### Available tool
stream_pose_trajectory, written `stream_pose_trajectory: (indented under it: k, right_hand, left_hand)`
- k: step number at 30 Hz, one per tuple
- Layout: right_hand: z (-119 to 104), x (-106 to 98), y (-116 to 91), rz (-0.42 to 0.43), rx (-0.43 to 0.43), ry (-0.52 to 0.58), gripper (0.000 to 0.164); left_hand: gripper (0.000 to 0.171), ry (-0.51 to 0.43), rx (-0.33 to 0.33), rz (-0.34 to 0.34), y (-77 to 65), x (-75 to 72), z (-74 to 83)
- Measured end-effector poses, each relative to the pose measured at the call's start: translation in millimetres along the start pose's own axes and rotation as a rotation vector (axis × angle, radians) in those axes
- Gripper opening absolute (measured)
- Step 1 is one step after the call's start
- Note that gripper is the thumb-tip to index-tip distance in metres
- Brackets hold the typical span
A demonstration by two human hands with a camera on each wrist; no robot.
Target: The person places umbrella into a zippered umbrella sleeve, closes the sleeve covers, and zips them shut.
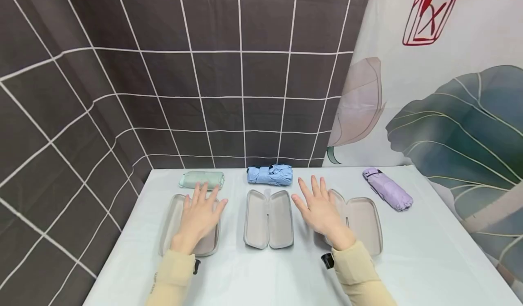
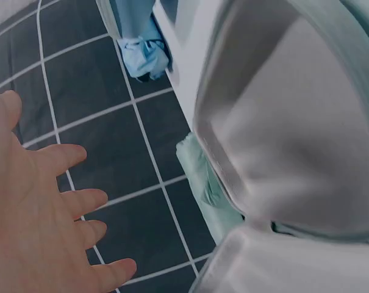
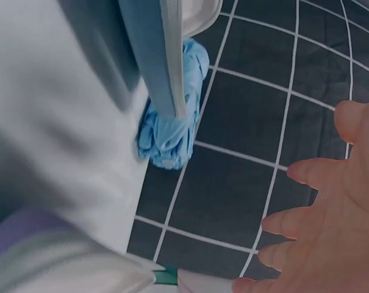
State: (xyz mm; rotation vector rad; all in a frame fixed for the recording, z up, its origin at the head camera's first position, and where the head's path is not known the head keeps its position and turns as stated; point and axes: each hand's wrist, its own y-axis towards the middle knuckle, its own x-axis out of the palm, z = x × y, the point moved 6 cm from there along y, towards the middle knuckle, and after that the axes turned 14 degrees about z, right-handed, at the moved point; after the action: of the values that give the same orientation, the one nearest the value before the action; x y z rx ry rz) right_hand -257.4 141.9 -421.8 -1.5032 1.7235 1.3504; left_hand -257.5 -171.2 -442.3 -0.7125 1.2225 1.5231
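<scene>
My left hand, fingers spread, hovers over an open grey-lined case at the left. Just beyond its fingertips lies a folded light-green umbrella. My right hand is also spread, above the left half of another open case. Neither palm holds anything, as the left wrist view of the left hand and the right wrist view of the right hand show. Between the hands a third case lies open. Behind it sits a folded blue umbrella; a purple one lies slanted at the far right.
Everything lies on a white-covered table. A dark cloth with white grid lines hangs behind the table and along its left side. At the right hangs a pale curtain with a leaf print.
</scene>
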Motion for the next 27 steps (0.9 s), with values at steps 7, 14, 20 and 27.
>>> stream_pose_trajectory:
  k: [7,14,20,27]
  right_hand:
    - [-20,8,8,0.014,-0.067,0.075,0.061]
    - [-45,16,13,0.011,-0.14,0.14,0.06]
    - [-66,27,20,-0.024,-0.212,0.165,0.061]
    - [-93,44,29,-0.052,-0.297,0.185,0.061]
  left_hand:
    - [0.064,-0.015,-0.039,0.003,-4.9,-9.3,-16.7]
    - [0.069,-0.016,-0.065,0.003,-12.4,-17.2,-33.2]
    - [0.067,-0.021,-0.112,-0.006,-16.8,-21.8,-47.5]
    - [0.067,-0.004,-0.159,-0.013,-21.8,-30.0,-62.6]
